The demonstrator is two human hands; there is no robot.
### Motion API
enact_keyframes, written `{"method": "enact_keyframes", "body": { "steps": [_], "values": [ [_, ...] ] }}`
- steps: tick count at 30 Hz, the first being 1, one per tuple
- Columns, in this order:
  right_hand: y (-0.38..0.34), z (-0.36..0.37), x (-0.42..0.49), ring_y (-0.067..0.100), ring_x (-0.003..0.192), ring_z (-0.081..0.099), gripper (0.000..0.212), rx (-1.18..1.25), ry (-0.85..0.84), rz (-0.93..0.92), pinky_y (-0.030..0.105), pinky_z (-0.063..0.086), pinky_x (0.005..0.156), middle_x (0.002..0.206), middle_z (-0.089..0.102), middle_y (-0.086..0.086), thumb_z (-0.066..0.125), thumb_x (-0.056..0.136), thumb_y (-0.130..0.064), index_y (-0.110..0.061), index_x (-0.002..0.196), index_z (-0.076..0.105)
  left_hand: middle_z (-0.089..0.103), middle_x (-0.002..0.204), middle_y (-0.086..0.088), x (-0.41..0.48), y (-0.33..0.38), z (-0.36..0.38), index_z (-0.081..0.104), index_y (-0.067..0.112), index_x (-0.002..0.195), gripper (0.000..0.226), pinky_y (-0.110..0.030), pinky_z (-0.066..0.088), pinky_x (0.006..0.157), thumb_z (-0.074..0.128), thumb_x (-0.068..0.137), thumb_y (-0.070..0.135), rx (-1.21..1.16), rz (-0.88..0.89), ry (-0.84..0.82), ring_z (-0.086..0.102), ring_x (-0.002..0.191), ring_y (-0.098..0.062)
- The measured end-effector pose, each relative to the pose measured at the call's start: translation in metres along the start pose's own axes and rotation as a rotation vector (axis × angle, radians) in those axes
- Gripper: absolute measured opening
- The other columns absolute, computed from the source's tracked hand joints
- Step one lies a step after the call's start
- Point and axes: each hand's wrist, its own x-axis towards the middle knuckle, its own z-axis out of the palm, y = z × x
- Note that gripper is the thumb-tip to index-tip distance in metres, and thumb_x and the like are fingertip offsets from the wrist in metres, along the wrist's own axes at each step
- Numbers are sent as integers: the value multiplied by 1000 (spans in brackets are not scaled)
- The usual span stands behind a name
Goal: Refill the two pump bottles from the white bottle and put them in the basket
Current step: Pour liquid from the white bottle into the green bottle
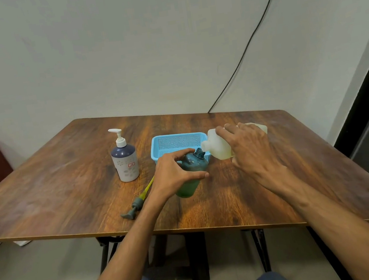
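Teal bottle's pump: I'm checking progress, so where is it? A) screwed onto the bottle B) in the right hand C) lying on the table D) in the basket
C: the pump lies on the table, and the teal bottle has a bare neck.

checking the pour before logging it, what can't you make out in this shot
Head view:
Any stream from the white bottle into the teal bottle: too small, blurred.
Rear of white bottle: covered by the right hand.
Teal bottle's middle: covered by the left hand.
Red label text on the pump bottle: too small.
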Motion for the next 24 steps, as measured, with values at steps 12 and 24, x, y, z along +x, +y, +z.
{"method": "enact_keyframes", "body": {
  "steps": [12,24],
  "values": [
    [1,-2,0,32,95,63,74,5,1,1,45,49,84,120,66,7,85,62,-13,-19,128,53,62,137,3,2,0,0,64,24,131,78,-10,47,83,93,60,38,1,8,-2,54,111,-3],
    [1,-3,1,33,93,63,73,3,9,2,44,49,82,117,67,7,85,60,-12,-19,125,54,62,136,4,2,1,0,64,24,131,78,-6,44,79,94,60,36,0,9,8,52,109,-1]
  ]
}}
